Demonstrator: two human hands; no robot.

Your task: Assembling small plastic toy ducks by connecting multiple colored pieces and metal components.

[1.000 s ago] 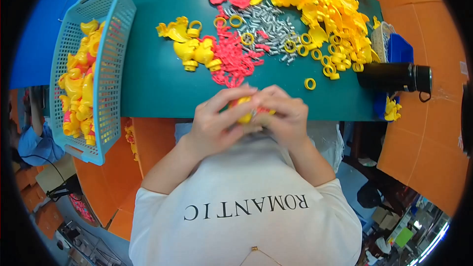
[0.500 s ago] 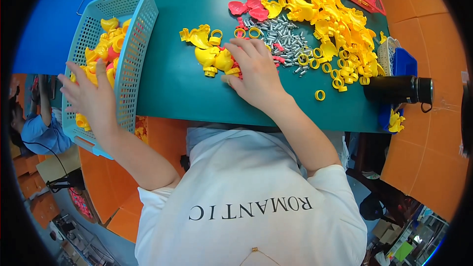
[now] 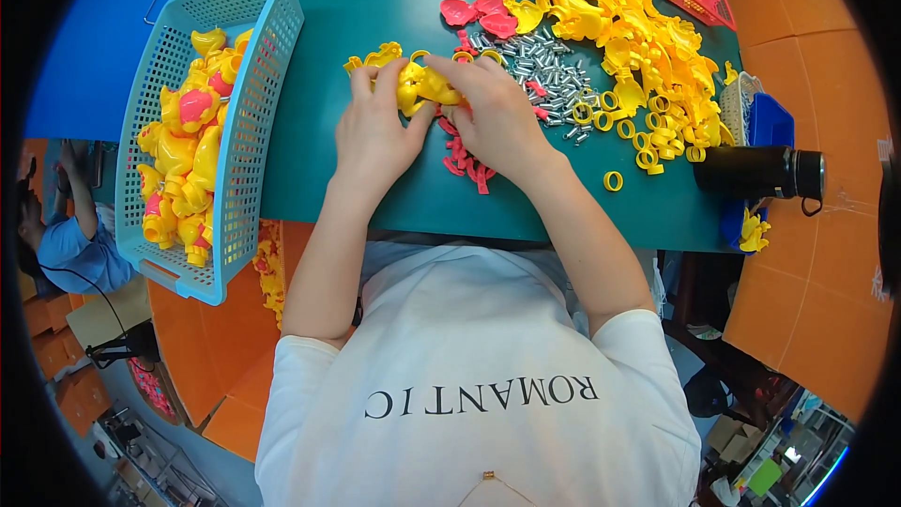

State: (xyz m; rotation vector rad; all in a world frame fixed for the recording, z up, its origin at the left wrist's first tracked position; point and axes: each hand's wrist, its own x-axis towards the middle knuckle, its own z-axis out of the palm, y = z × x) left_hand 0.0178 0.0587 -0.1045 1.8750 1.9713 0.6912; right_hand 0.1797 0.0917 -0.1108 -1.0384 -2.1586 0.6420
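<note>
Over the green table (image 3: 319, 169) both of my hands have come together at a small cluster of yellow plastic toy parts (image 3: 411, 89). My left hand (image 3: 380, 136) grips a rounded yellow part from the left, its thumb and fingers curled. From the right, my right hand (image 3: 497, 117) pinches the yellow parts too, partly covering them. A curved yellow shell (image 3: 375, 57) lies just beyond my left fingertips. Small red plastic pieces (image 3: 466, 167) are under and beside my right hand. Silver metal cylinders (image 3: 540, 66) are heaped just past it.
A light-blue basket (image 3: 246, 131) of yellow-and-red toy pieces stands at the left. Yellow shells (image 3: 610, 9) and rings (image 3: 657, 141) pile up at the right, near red shells (image 3: 488, 11). A black bottle (image 3: 751, 171) lies by the right edge. A co-worker (image 3: 83, 244) is at far left.
My left hand has moved right from over the basket to the yellow parts and closed on one. My right hand has shifted slightly, uncovering the red pieces.
</note>
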